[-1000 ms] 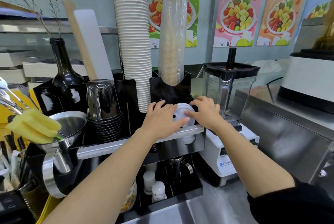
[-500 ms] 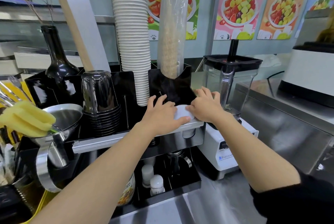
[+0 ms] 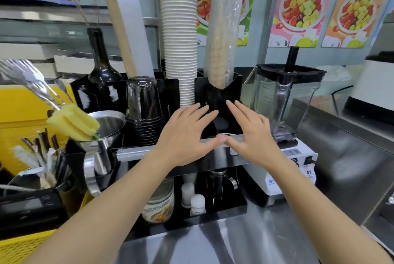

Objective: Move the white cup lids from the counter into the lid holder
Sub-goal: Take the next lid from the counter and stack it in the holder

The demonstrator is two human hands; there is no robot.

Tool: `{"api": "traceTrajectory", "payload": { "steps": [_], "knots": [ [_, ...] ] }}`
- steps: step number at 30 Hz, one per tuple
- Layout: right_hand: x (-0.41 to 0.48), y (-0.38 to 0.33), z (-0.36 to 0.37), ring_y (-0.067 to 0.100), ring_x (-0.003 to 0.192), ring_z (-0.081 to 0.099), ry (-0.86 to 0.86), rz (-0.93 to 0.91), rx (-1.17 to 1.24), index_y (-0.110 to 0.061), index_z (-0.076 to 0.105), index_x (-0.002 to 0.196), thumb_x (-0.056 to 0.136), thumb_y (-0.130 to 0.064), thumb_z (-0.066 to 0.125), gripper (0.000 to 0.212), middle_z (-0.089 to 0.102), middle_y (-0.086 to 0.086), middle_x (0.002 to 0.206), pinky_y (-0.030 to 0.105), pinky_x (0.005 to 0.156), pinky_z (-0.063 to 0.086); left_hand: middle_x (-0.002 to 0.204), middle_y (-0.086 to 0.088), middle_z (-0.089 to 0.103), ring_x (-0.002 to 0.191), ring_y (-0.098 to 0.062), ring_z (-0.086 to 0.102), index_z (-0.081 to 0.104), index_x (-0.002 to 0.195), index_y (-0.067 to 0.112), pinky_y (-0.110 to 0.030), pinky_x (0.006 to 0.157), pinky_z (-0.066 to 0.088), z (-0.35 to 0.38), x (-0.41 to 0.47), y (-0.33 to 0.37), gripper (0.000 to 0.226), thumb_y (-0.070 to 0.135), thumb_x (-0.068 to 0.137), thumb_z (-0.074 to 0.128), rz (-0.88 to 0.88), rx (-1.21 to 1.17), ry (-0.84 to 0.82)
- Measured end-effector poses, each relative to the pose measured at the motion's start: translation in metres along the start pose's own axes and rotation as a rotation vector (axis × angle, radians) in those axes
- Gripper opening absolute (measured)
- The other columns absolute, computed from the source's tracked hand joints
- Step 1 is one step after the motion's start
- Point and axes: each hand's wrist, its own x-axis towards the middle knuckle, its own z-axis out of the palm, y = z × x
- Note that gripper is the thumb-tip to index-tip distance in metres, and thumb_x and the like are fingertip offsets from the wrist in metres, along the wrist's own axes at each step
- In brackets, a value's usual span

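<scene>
The black lid holder (image 3: pixel 217 93) is the right-hand compartment of a black organizer on a raised shelf. Both my hands hover just in front of it, fingers spread and holding nothing. My left hand (image 3: pixel 187 129) is at the compartment's left side and my right hand (image 3: pixel 249 131) at its right, with the thumb tips meeting at the shelf rail. A dim round shape (image 3: pixel 222 123) shows low inside the compartment; I cannot tell whether it is a white lid. No white lid is in either hand.
A tall stack of white paper cups (image 3: pixel 179 29) and a plastic sleeve of cups (image 3: pixel 223 29) rise behind the holder. Stacked black cups (image 3: pixel 145 114) stand left, with a steel funnel (image 3: pixel 106 127) and a yellow sponge (image 3: pixel 72 121). A blender (image 3: pixel 285 97) stands right. Jars sit below the shelf.
Both hands pressed a white lid down into the holder, then let go of it. They have opened and drawn slightly back, and the lid is no longer between them.
</scene>
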Motion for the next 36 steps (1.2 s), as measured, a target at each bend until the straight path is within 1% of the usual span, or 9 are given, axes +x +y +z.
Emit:
{"api": "traceTrajectory", "payload": {
  "steps": [7, 12, 17, 20, 22, 26, 32, 34, 36],
  "knots": [
    [-0.037, -0.095, 0.016, 0.007, 0.14, 0.017, -0.161, -0.139, 0.24, -0.033, 0.008, 0.143, 0.071, -0.078, 0.033, 0.089, 0.021, -0.005, 0.154, 0.036, 0.111, 0.015, 0.151, 0.005, 0.029, 0.141, -0.012, 0.015, 0.025, 0.141, 0.034, -0.031, 0.115, 0.005, -0.059, -0.109, -0.02, 0.075, 0.074, 0.077, 0.023, -0.141, -0.011, 0.005],
    [-0.061, -0.174, 0.05, 0.009, 0.139, 0.02, -0.296, -0.251, 0.38, -0.039, 0.003, 0.142, 0.072, -0.072, 0.045, 0.089, 0.023, -0.006, 0.153, 0.043, 0.112, 0.023, 0.15, 0.01, 0.028, 0.14, -0.007, 0.015, 0.025, 0.141, 0.037, -0.024, 0.111, 0.002, -0.095, -0.203, -0.047, 0.073, 0.073, 0.078, 0.026, -0.307, 0.001, -0.001],
    [-0.09, -0.254, 0.098, 0.008, 0.141, 0.013, -0.462, -0.31, 0.416, -0.038, -0.002, 0.142, 0.071, -0.072, 0.047, 0.093, 0.015, -0.006, 0.155, 0.036, 0.112, 0.016, 0.15, 0.009, 0.029, 0.139, -0.008, 0.017, 0.026, 0.14, 0.036, -0.028, 0.111, 0.008, -0.116, -0.301, -0.079, 0.076, 0.075, 0.075, 0.027, -0.525, 0.011, -0.043],
    [-0.109, -0.289, 0.13, 0.009, 0.142, 0.011, -0.566, -0.301, 0.427, -0.037, -0.004, 0.142, 0.07, -0.074, 0.044, 0.094, 0.012, -0.006, 0.156, 0.036, 0.112, 0.012, 0.149, 0.006, 0.032, 0.138, -0.012, 0.022, 0.028, 0.141, 0.032, -0.034, 0.113, 0.016, -0.113, -0.353, -0.098, 0.081, 0.077, 0.073, 0.028, -0.658, -0.025, -0.1],
    [-0.122, -0.31, 0.153, 0.012, 0.142, 0.01, -0.647, -0.287, 0.404, -0.036, -0.004, 0.142, 0.073, -0.069, 0.05, 0.094, 0.01, -0.007, 0.156, 0.037, 0.112, 0.012, 0.148, 0.002, 0.036, 0.137, -0.016, 0.029, 0.029, 0.14, 0.03, -0.037, 0.111, 0.022, -0.107, -0.386, -0.11, 0.083, 0.079, 0.073, 0.028, -0.708, -0.024, -0.155],
    [-0.151, -0.335, 0.189, 0.017, 0.143, 0.009, -0.834, -0.205, 0.398, -0.031, -0.002, 0.144, 0.077, -0.057, 0.057, 0.092, 0.008, -0.005, 0.156, 0.045, 0.115, 0.01, 0.141, -0.003, 0.047, 0.13, -0.021, 0.041, 0.037, 0.137, 0.022, -0.033, 0.107, 0.028, -0.093, -0.433, -0.124, 0.088, 0.081, 0.073, 0.024, -0.745, -0.036, -0.205],
    [-0.199, -0.367, 0.231, 0.026, 0.142, 0.01, -1.006, -0.143, 0.373, -0.029, 0.0, 0.143, 0.081, -0.047, 0.057, 0.087, 0.011, 0.0, 0.157, 0.043, 0.114, 0.012, 0.149, -0.005, 0.033, 0.137, -0.023, 0.027, 0.027, 0.141, 0.019, -0.035, 0.111, 0.019, -0.07, -0.49, -0.142, 0.116, 0.093, 0.053, 0.008, -0.946, -0.131, -0.318],
    [-0.209, -0.379, 0.241, 0.024, 0.141, 0.013, -0.999, -0.122, 0.405, -0.027, 0.004, 0.143, 0.08, -0.042, 0.059, 0.085, 0.016, 0.001, 0.155, 0.041, 0.113, 0.012, 0.149, -0.006, 0.032, 0.137, -0.024, 0.026, 0.023, 0.141, 0.017, -0.034, 0.11, 0.019, -0.069, -0.499, -0.143, 0.119, 0.094, 0.051, 0.023, -1.022, -0.21, -0.337],
    [-0.218, -0.396, 0.253, 0.02, 0.141, 0.013, -0.984, -0.112, 0.404, -0.027, 0.005, 0.143, 0.079, -0.043, 0.059, 0.085, 0.019, -0.001, 0.154, 0.037, 0.113, 0.008, 0.145, -0.003, 0.036, 0.134, -0.023, 0.029, 0.025, 0.14, 0.017, -0.031, 0.107, 0.022, -0.07, -0.511, -0.145, 0.108, 0.082, 0.055, 0.04, -1.084, -0.325, -0.34]
  ]
}}
